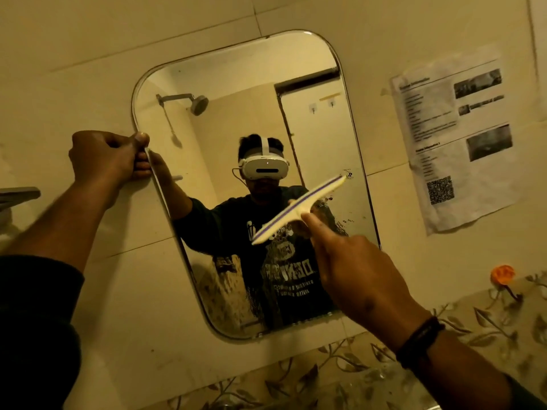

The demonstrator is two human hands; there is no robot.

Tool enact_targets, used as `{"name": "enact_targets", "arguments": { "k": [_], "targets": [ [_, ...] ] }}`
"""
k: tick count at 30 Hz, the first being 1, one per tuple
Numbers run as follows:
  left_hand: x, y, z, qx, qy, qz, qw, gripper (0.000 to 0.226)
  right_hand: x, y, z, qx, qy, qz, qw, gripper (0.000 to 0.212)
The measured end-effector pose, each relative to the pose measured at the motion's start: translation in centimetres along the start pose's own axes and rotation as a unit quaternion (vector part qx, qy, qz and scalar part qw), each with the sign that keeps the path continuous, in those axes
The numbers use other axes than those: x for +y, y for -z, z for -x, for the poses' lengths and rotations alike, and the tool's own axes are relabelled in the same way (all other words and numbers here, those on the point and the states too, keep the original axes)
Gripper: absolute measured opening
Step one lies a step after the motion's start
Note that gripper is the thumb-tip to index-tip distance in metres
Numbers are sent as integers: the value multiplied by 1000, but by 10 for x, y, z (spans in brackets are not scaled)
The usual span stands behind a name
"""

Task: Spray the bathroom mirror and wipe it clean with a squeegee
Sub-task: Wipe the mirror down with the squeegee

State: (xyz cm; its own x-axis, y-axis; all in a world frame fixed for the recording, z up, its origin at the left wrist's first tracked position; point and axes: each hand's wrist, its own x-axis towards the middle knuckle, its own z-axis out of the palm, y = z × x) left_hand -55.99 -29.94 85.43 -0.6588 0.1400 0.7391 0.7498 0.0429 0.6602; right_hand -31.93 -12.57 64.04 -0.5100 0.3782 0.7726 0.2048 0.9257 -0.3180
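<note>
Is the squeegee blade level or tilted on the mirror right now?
Tilted. The squeegee blade slants across the mirror, its right end higher than its left, held by the right hand.

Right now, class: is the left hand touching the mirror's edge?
Touching. The head view shows the left hand gripping the mirror's left edge, thumb on the rim, fingers curled around it.

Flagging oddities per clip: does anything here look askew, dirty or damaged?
Yes. The mirror is streaked and spotted with dark marks across its lower part and near the squeegee. The paper notice right of it hangs crooked and wrinkled.
</note>
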Motion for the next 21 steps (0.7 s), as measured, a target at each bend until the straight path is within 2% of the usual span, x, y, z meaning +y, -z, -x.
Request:
{"name": "enact_targets", "arguments": {
  "k": [4, 10, 16, 19, 21],
  "targets": [
    [1, 3, -2, -7, 6, 2, 1000, 15, 9, -3, 11, -7, -4, -11, 1000, 58],
    [-4, 2, -6, 2, 4, 5, 1000, 16, -1, 27, -29, 90, 14, -10, 996, 45],
    [-4, 1, -5, -6, 0, 11, 1000, 15, 14, 16, -14, 61, -9, 1, 998, 49],
    [-3, -1, -2, -8, -3, 10, 1000, 15, 20, 14, 6, 36, -16, 0, 999, 62],
    [-4, -1, -4, -14, 3, 14, 1000, 15, 20, 19, 4, 40, -11, -3, 999, 61]
  ]
}}
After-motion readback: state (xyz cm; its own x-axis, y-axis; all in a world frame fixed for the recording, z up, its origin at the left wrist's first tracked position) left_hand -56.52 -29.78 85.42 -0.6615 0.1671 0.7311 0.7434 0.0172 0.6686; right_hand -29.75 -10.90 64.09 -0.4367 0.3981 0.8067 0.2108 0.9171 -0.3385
